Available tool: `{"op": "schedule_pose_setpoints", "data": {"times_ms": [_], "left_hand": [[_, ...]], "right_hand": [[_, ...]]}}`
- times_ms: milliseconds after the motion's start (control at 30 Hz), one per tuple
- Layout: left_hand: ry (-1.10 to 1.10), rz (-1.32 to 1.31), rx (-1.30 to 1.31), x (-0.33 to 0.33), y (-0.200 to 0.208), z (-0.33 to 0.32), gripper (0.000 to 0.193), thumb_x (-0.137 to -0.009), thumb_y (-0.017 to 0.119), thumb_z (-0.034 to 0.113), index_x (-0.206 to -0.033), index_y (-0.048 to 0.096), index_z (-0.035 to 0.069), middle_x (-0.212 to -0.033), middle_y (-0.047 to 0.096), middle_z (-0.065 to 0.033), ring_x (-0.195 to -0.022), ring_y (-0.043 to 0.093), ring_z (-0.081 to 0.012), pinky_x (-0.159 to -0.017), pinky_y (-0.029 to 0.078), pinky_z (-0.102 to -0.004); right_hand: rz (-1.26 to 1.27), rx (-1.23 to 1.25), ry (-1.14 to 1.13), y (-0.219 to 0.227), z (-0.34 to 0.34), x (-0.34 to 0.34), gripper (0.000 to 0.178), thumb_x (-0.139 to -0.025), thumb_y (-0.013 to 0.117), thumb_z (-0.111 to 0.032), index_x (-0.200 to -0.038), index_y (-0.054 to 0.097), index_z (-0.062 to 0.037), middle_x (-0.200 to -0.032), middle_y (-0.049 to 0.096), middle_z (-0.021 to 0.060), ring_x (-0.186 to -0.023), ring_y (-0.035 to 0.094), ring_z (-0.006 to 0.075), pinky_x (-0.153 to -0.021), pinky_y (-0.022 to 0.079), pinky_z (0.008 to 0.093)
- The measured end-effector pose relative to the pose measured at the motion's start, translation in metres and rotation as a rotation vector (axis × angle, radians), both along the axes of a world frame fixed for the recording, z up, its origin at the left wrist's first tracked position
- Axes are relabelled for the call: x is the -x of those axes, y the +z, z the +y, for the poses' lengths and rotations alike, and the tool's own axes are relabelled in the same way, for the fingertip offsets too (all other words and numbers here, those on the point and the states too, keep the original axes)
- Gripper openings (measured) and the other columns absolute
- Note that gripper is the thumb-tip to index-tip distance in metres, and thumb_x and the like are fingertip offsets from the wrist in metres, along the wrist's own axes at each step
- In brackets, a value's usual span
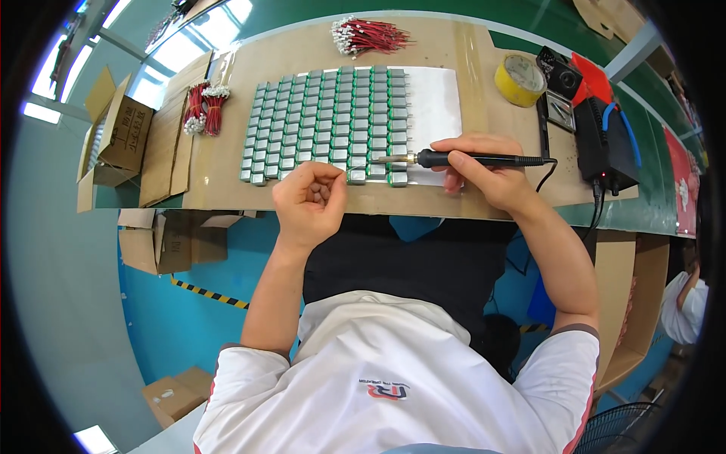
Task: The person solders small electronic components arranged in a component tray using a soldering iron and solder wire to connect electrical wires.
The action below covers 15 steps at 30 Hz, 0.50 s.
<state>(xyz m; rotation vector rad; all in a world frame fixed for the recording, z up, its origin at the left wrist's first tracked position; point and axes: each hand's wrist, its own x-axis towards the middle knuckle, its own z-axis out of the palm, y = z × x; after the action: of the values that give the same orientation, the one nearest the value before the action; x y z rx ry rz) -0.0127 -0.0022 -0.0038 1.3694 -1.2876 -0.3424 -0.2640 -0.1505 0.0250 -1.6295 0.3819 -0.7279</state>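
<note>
1. The right hand [495,181] is closed around the black handle of a soldering iron [437,158]; the thumb and fingers are together on it.
2. The iron is above the near right part of the rows of small grey parts [325,125], which lie on the tabletop [219,170]. From the right hand, these parts are to the left.
3. The iron's long axis goes across, left to right, almost level in the view. Its metal tip points left, and its cord [555,171] leaves at the right end. If the tip touches a part, I cannot tell.
4. The columns of parts run away from the person, so the iron lies crosswise to them.
5. The left hand [310,200] is at the near edge of the rows, with its fingers curled inward. It is nearer to these parts than the right hand; whether it pinches something small, I cannot tell.
</note>
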Motion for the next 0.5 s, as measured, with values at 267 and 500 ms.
{"op": "schedule_pose_setpoints", "data": {"times_ms": [267, 500], "left_hand": [[0.057, -0.026, -0.045, 0.0036, 0.0004, -0.0031, 0.007, -0.08, 0.074, -0.004, -0.08, 0.069, -0.001, -0.066, 0.062, 0.0016, -0.053, 0.05, 0.0, -0.047, 0.037, -0.0157], [0.079, -0.036, -0.064, 0.0035, 0.0006, -0.0042, 0.007, -0.079, 0.076, -0.003, -0.078, 0.069, -0.001, -0.063, 0.063, 0.0018, -0.052, 0.05, -0.0001, -0.047, 0.038, -0.016]], "right_hand": [[0.013, 0.008, -0.005, -0.0002, -0.0003, 0.0001, 0.02, -0.096, 0.062, -0.005, -0.111, 0.072, 0.0029, -0.086, 0.071, 0.0103, -0.067, 0.067, 0.0125, -0.059, 0.056, 0.0261], [0.013, 0.042, 0.0, -0.0019, -0.0023, -0.0007, 0.019, -0.095, 0.063, -0.005, -0.11, 0.073, 0.0026, -0.084, 0.071, 0.01, -0.065, 0.067, 0.0122, -0.058, 0.055, 0.0252]]}}
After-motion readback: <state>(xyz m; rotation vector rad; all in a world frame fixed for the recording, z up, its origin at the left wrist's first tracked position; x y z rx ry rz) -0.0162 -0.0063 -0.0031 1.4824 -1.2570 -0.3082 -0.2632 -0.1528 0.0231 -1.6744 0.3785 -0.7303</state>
